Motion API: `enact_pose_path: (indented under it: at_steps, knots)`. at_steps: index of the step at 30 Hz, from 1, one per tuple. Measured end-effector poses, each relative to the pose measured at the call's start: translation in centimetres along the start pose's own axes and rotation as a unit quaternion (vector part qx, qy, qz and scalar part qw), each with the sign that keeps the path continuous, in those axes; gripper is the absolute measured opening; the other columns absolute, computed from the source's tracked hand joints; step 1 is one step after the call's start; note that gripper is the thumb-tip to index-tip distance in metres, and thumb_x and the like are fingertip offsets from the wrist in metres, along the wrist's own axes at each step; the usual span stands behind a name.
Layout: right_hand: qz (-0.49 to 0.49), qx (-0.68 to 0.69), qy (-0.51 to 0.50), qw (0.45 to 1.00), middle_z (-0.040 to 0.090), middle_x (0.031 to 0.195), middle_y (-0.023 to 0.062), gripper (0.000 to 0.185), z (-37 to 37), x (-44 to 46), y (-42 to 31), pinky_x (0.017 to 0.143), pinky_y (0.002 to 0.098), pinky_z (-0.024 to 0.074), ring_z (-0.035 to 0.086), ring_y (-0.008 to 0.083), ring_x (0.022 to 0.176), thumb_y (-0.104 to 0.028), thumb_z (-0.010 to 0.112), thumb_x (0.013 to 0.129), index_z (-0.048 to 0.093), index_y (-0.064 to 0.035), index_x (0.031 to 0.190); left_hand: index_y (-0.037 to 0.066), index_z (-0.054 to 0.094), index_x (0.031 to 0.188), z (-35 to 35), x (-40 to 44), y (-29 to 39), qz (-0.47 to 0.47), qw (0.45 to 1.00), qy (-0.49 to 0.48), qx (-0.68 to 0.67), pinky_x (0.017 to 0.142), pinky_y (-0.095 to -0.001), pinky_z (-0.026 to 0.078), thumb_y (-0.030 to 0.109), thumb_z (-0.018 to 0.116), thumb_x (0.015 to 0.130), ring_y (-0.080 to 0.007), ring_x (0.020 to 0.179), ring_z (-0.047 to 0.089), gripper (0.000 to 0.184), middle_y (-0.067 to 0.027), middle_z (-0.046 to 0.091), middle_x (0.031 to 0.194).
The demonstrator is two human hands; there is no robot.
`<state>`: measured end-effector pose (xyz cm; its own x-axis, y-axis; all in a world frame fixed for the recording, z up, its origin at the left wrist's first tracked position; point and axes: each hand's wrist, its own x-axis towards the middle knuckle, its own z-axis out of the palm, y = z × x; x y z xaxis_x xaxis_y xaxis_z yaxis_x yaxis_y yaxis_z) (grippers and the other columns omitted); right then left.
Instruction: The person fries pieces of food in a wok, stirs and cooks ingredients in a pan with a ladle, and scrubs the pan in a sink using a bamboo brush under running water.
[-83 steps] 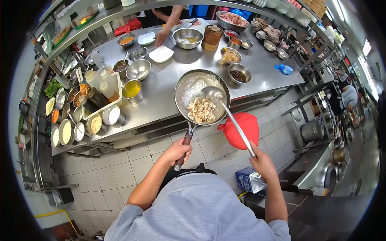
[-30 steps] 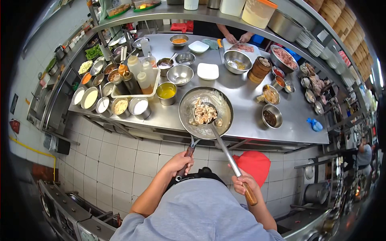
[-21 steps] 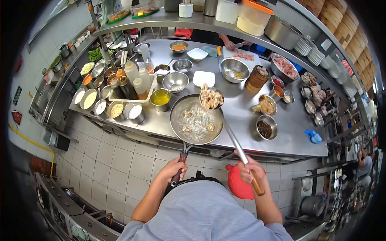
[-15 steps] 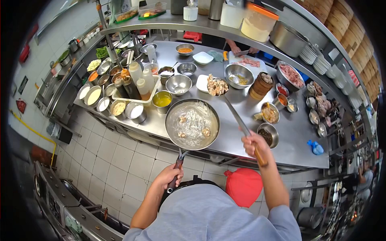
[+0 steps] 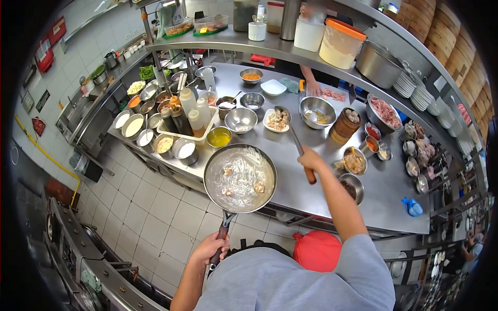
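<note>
My left hand (image 5: 210, 248) is wrapped round the dark wooden handle of a frying pan (image 5: 240, 178). A few small food pieces and a whitish film cover the pan's inside. Stretched out over the steel table, my right hand (image 5: 310, 159) grips the wooden-ended handle of a ladle (image 5: 293, 129). The ladle's bowl is at a white square dish (image 5: 269, 123), and pale chopped food (image 5: 278, 120) lies there. Close by the dish are a steel bowl (image 5: 241, 120) on the left and another steel bowl (image 5: 317, 112) on the right.
Squeeze bottles (image 5: 196, 122) and sauce pots stand at the left. Beyond the table, a co-worker's hand (image 5: 313, 88) is near raw meat (image 5: 333, 95). A bamboo steamer (image 5: 345, 126) stands right; a shelf (image 5: 244, 40) spans above. A red bag (image 5: 317, 251) is below the table edge.
My right hand has carried the ladle with the food forward from the pan to the white dish. Most of the food has left the pan, which is now lower and slightly left in view.
</note>
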<state>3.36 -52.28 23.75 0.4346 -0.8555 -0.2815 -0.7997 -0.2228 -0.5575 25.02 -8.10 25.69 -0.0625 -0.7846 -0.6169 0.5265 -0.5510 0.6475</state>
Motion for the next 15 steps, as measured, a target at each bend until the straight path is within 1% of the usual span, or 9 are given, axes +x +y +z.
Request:
enact_pose_path:
  at_steps: [1, 2, 4, 6, 8, 9, 11, 12, 15]
  knots:
    - [-0.046, -0.118, 0.064, 0.990, 0.066, 0.098, 0.0215, 0.050, 1.6, -0.6, 0.5, 0.079, 0.0455, 0.0522, 0.066, 0.0344, 0.093, -0.015, 0.056, 0.078, 0.048, -0.0040, 0.126, 0.007, 0.045, 0.091, -0.2, -0.1, 0.1, 0.000, 1.000, -0.001, -0.004, 0.041, -0.0277, 0.041, 0.006, 0.054, 0.083, -0.0130, 0.044, 0.047, 0.013, -0.0026, 0.047, 0.064]
    - [0.008, -0.140, 0.058, 0.988, 0.065, 0.106, 0.0225, 0.067, 2.8, -1.6, 0.2, 0.085, 0.0456, 0.0497, 0.063, 0.0355, 0.100, -0.014, 0.054, 0.079, 0.035, -0.0101, 0.143, 0.007, 0.045, 0.091, -0.3, -0.1, 0.2, 0.005, 1.000, -0.004, -0.009, 0.041, -0.0277, 0.041, 0.006, 0.054, 0.083, -0.0130, 0.044, 0.047, 0.013, -0.0026, 0.047, 0.064]
    - [0.028, -0.184, 0.058, 0.981, 0.065, 0.105, 0.0213, 0.072, 4.3, -3.3, -0.1, 0.084, 0.0459, 0.0500, 0.064, 0.0338, 0.099, -0.014, 0.053, 0.080, 0.029, -0.0138, 0.148, 0.007, 0.045, 0.091, -0.8, -0.7, -0.2, 0.008, 1.000, -0.003, -0.001, 0.041, -0.0278, 0.041, 0.006, 0.054, 0.083, -0.0131, 0.044, 0.047, 0.013, -0.0024, 0.047, 0.064]
    - [0.043, -0.183, 0.057, 0.981, 0.066, 0.106, 0.0195, 0.071, 4.8, -3.8, 0.2, 0.085, 0.0457, 0.0498, 0.064, 0.0337, 0.098, -0.014, 0.054, 0.080, 0.031, -0.0161, 0.147, 0.007, 0.045, 0.091, -0.9, -1.1, -0.1, 0.001, 1.000, 0.001, 0.003, 0.041, -0.0280, 0.041, 0.006, 0.054, 0.083, -0.0133, 0.044, 0.047, 0.012, -0.0022, 0.047, 0.064]
    - [0.036, -0.151, 0.087, 0.984, 0.067, 0.105, 0.0173, 0.071, 4.7, -4.2, 0.4, 0.084, 0.0449, 0.0498, 0.064, 0.0343, 0.097, -0.013, 0.053, 0.080, 0.031, -0.0200, 0.148, 0.006, 0.046, 0.093, -1.2, -1.3, -0.1, 0.005, 1.000, -0.001, 0.008, 0.042, -0.0280, 0.041, 0.006, 0.054, 0.082, -0.0136, 0.045, 0.048, 0.013, -0.0028, 0.047, 0.064]
    - [0.037, -0.152, 0.088, 0.984, 0.067, 0.105, 0.0173, 0.071, 4.7, -4.4, 0.4, 0.084, 0.0449, 0.0498, 0.064, 0.0343, 0.097, -0.013, 0.053, 0.080, 0.031, -0.0200, 0.148, 0.006, 0.046, 0.093, -1.5, -1.3, -0.2, 0.005, 1.000, -0.003, 0.008, 0.042, -0.0280, 0.041, 0.006, 0.054, 0.082, -0.0136, 0.045, 0.048, 0.013, -0.0028, 0.047, 0.064]
    - [0.045, -0.085, 0.105, 0.990, 0.067, 0.105, 0.0172, 0.072, 4.5, -4.9, 0.2, 0.085, 0.0443, 0.0496, 0.064, 0.0354, 0.098, -0.013, 0.052, 0.080, 0.030, -0.0228, 0.148, 0.007, 0.045, 0.090, -2.0, -1.2, -0.3, -0.001, 1.000, -0.014, -0.006, 0.041, -0.0276, 0.040, 0.007, 0.055, 0.084, -0.0130, 0.045, 0.047, 0.012, -0.0020, 0.048, 0.064]
    - [0.045, -0.086, 0.108, 0.989, 0.067, 0.105, 0.0172, 0.072, 4.4, -5.1, 0.1, 0.085, 0.0443, 0.0496, 0.064, 0.0354, 0.098, -0.013, 0.052, 0.080, 0.030, -0.0228, 0.148, 0.007, 0.045, 0.090, -2.0, -1.2, -0.3, 0.000, 1.000, -0.016, -0.005, 0.041, -0.0276, 0.040, 0.007, 0.055, 0.084, -0.0130, 0.045, 0.047, 0.012, -0.0020, 0.048, 0.064]
    - [0.052, -0.040, 0.117, 0.991, 0.067, 0.104, 0.0200, 0.074, 4.8, -5.8, -0.2, 0.085, 0.0438, 0.0494, 0.063, 0.0368, 0.098, -0.013, 0.051, 0.079, 0.029, -0.0228, 0.149, 0.007, 0.046, 0.090, -2.2, -1.5, 0.0, -0.006, 1.000, -0.015, -0.001, 0.041, -0.0275, 0.040, 0.007, 0.055, 0.084, -0.0128, 0.045, 0.048, 0.011, -0.0019, 0.048, 0.065]
